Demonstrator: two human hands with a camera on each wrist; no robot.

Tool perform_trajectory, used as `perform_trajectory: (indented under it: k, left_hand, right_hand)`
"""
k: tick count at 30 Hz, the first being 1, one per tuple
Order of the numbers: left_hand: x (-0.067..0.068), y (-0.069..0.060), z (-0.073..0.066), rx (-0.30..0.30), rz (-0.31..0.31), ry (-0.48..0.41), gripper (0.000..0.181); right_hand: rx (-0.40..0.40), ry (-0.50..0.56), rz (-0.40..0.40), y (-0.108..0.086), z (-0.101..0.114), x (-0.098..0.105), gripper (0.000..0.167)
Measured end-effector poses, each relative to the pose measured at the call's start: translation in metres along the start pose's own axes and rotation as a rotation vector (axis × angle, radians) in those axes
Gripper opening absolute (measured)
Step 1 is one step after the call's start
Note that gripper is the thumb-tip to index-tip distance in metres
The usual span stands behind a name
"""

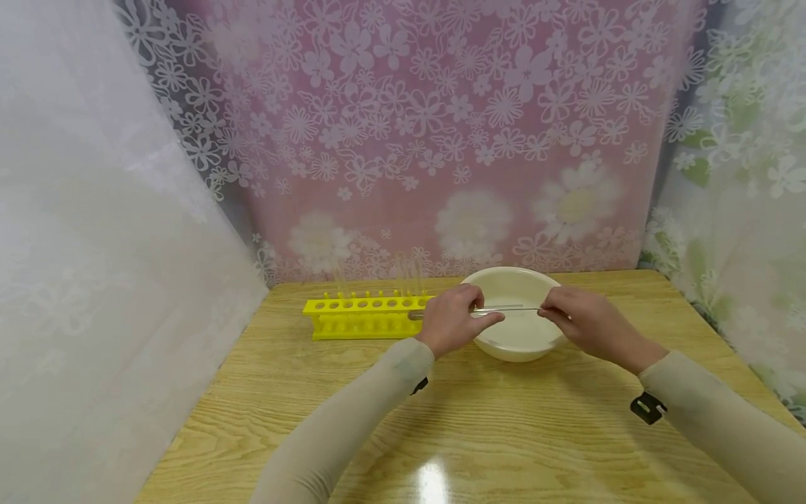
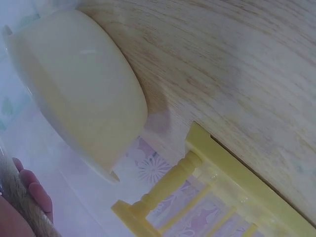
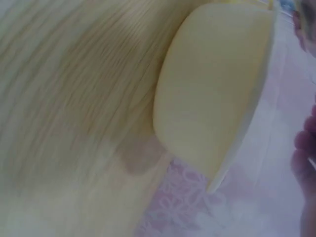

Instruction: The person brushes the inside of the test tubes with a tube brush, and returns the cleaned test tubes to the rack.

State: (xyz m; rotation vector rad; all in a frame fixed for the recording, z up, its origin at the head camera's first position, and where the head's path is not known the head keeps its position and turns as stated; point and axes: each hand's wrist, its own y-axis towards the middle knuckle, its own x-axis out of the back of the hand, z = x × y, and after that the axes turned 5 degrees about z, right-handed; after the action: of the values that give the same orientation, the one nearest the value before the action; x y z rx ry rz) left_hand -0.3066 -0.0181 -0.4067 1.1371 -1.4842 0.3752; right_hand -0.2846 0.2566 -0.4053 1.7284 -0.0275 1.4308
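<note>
tube (image 1: 496,310) sideways, partly over the bowl (image 1: 516,353)
i see my left hand (image 1: 453,320) gripping it; my right hand (image 1: 582,323) pinches a brush wire (image 1: 532,309) along the same axis

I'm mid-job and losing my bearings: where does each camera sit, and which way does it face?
Head: worn on the head, facing forward and down at the left hand holding a glass tube and the right hand pinching a thin rod; both sleeves show.
Left wrist: facing the white bowl's outer wall and yellow rack, tilted; left-hand fingers at lower left.
Right wrist: facing the bowl's outer wall and table; blurred right-hand fingers at the right edge.
Shared: head and left wrist both show bowl and rack.
</note>
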Motion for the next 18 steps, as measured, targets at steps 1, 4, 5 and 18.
perform_trajectory:
  k: [1, 4, 5, 18]
  left_hand:
    - [0.000, 0.000, 0.000, 0.000, 0.000, 0.005, 0.043]
    - [0.000, 0.000, -0.001, -0.002, 0.004, 0.019, 0.045]
    - [0.000, 0.000, -0.001, -0.003, 0.004, 0.024, 0.045]
    - [0.000, 0.000, -0.005, -0.036, -0.010, 0.094, 0.046]
  right_hand:
    - [-0.046, 0.056, 0.022, -0.001, 0.000, 0.000, 0.007]
    - [-0.181, 0.224, 0.083, -0.002, 0.001, 0.002, 0.012]
    - [-0.218, 0.272, 0.104, -0.002, 0.001, 0.003, 0.009]
    - [-0.557, 0.811, 0.306, 0.002, -0.002, 0.013, 0.035]
